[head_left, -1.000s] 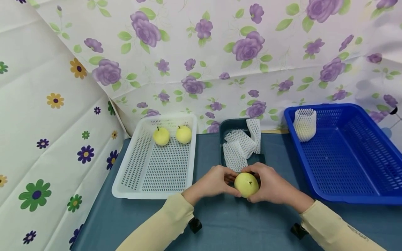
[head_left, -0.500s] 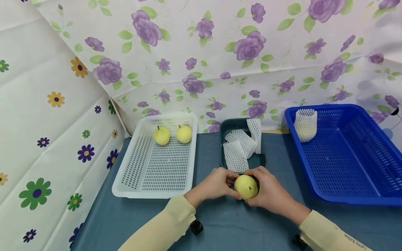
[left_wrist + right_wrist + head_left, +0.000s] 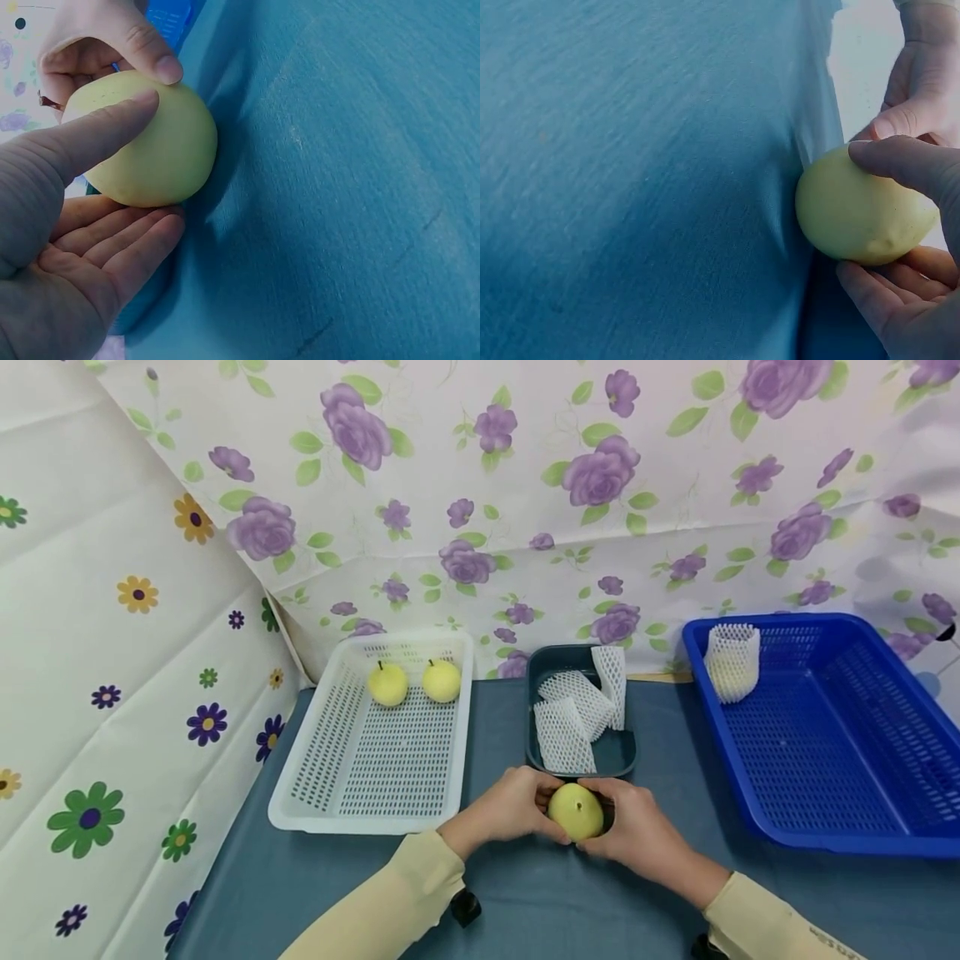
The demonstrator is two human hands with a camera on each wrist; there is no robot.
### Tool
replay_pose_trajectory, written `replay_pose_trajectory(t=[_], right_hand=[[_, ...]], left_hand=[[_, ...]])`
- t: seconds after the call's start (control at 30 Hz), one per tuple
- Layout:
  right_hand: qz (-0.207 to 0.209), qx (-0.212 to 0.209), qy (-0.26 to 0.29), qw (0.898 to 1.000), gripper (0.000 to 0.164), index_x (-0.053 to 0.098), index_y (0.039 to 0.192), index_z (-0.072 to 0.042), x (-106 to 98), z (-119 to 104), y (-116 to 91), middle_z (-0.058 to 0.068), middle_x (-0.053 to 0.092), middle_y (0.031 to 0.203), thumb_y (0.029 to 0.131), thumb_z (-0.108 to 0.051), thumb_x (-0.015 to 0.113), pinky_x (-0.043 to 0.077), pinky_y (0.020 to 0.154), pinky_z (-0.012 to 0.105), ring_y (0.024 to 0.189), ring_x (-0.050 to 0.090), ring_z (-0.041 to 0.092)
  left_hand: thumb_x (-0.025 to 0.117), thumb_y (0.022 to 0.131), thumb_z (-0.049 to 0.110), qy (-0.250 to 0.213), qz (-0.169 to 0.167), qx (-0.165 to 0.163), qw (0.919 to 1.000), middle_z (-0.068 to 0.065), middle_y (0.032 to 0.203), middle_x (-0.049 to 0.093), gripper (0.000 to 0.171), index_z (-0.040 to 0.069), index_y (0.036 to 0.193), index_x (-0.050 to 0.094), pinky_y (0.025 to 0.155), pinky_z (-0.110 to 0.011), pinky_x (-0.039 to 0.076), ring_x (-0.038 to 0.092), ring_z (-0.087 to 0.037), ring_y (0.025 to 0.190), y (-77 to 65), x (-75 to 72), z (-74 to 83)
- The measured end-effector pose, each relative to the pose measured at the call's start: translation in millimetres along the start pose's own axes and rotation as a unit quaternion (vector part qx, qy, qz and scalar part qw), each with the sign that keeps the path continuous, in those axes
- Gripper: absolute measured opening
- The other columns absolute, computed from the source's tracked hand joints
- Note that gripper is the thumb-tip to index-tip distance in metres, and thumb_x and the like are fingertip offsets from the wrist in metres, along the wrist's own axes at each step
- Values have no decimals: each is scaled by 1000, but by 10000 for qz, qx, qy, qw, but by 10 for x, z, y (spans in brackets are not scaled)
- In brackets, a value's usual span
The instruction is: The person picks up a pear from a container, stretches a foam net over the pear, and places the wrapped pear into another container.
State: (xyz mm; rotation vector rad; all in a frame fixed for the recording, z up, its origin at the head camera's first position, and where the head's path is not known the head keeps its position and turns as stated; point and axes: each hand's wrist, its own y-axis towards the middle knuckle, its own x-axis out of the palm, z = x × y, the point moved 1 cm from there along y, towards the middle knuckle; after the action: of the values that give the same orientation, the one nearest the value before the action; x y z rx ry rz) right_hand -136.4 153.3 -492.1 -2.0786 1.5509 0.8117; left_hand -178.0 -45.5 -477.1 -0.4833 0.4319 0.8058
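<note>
The pale yellow fruit [image 3: 576,812] lies between the two hands at the lower centre of the head view, so neither is nearer: both touch it. The left hand [image 3: 517,806] holds its left side and the right hand [image 3: 630,822] its right, each parted only by the fruit's breadth, with thumb on one side and fingers on the other.

The fruit is nearly round, with no marked long axis; its stem end is turned up towards the head camera, and the stem [image 3: 49,101] points to the left edge in the left wrist view. Whether its underside touches the worktop [image 3: 525,893] cannot be told.

Just above the fruit in the head view is the dark green tray [image 3: 617,758], its lower rim near both hands' fingers. The closest white foam net [image 3: 564,739] lies at the tray's lower left, up and slightly left of the fruit. The white basket [image 3: 393,760] stands left of centre, the blue basket [image 3: 825,768] at the right; the tray is nearer the hands than either.
</note>
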Motion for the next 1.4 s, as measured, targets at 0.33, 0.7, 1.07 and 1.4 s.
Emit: replay_pose_trajectory(t=[0.33, 0.7, 1.07, 1.4], right_hand=[[-255, 470, 493, 9974, 78, 60, 122, -14, -105, 43, 47, 3, 64, 118, 52, -29, 92, 56, 78, 29, 99, 66, 13], [-160, 544, 438, 9974, 79, 62, 121, -12, -89, 65, 36, 4, 65, 117, 51, -33, 92, 57, 76, 29, 98, 66, 12], [-232, 817, 980, 9916, 78, 61, 119, -15, -29, 187, 23, 4, 66, 112, 50, -38, 91, 57, 71, 25, 90, 67, 9], [-534, 759, 984, 9908, 81, 58, 123, -12, -94, 167, 41, 6, 64, 117, 54, -40, 89, 57, 72, 26, 93, 67, 12]], left_hand=[[85, 65, 33, 93, -25, 166, 9998, 12, 95, 69, 50, 21, 111, 67, 68, -15, 52, 64, 1, 81, 56, 36, 33], [85, 66, 32, -72, -20, 143, 9999, 11, 95, 70, 50, 19, 110, 67, 69, -15, 52, 65, 0, 81, 71, 50, 10], [86, 64, 30, -190, -46, 84, 9998, 11, 94, 70, 48, 19, 108, 68, 69, -16, 53, 65, -1, 81, 66, 53, 2], [86, 64, 27, -254, -72, -207, 9994, 4, 103, 70, 56, 14, 115, 66, 73, -17, 54, 66, -3, 89, 57, -10, 7]])
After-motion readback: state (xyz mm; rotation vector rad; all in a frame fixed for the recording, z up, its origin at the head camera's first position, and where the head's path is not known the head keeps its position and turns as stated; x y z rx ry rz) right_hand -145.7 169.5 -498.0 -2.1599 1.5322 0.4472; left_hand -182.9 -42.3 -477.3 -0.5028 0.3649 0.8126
